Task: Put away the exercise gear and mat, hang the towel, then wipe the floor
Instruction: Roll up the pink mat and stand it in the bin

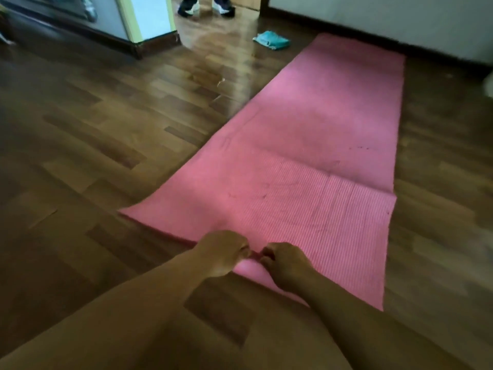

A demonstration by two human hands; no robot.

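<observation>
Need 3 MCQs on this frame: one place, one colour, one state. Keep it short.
1. Where does the cloth lie?
A. on the mat
B. on the floor left of the mat's far end
C. in a hand

2. What colour is the mat?
A. pink
B. blue
C. grey

3. What are the hands doing?
A. hanging idle
B. both gripping the mat's near edge
C. wiping the floor

Key: B, the cloth lies on bare floor off the mat. A, the mat is pink. B, the left hand and right hand curl their fingers on the near edge.

The mat [320, 145] is pink with fine ribbing. The floor [93, 134] is glossy brown wood parquet in mixed tones. A teal towel [271, 40] lies beyond it.
</observation>
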